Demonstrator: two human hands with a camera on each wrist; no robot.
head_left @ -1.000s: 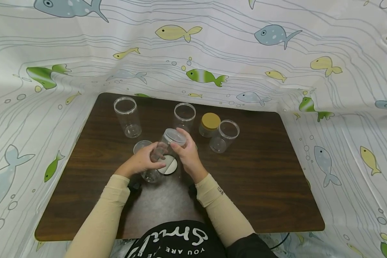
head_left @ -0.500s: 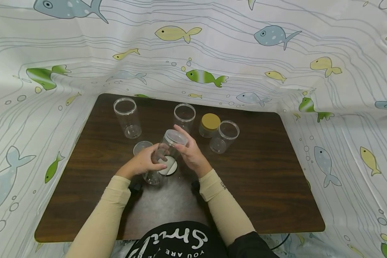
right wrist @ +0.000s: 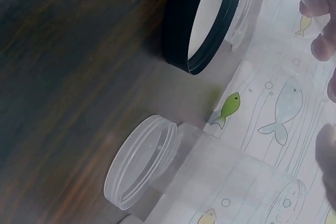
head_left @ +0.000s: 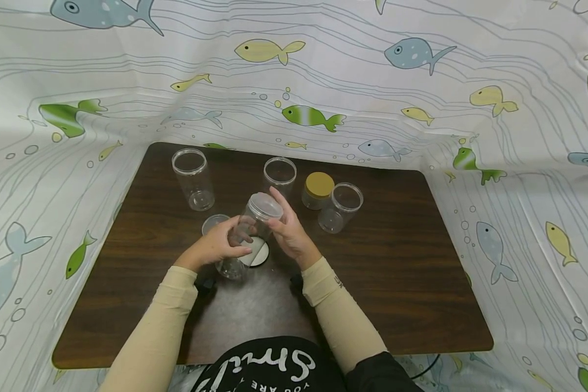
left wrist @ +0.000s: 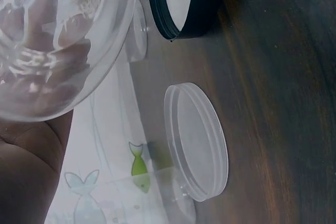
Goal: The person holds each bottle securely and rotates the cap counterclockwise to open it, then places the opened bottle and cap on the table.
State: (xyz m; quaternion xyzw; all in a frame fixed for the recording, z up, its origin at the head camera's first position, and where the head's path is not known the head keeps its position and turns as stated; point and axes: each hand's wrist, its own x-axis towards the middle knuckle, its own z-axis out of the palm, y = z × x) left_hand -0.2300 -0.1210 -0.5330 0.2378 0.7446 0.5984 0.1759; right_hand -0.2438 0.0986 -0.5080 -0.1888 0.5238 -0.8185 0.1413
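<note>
A clear plastic jar is held tilted over the table, its translucent screw lid up and to the right. My left hand grips the jar's body from the left, thumb on the near side; its fingers show through the plastic. Against the lid's right side, my right hand has its thumb on the near edge and its index finger reaching round the far edge. Beneath the jar lies a black lid with a white liner, partly covered in the head view. A loose translucent lid lies beyond my left hand.
Open clear jars stand at the back left, back middle and right. Between the latter two is a short jar with a gold lid. Another translucent lid lies near my right hand. A fish-print curtain surrounds the brown table.
My right hand has shifted its hold on the lid, the wrist moving slightly right and the index finger reaching farther round. The left hand keeps its grip; the jar has barely moved.
</note>
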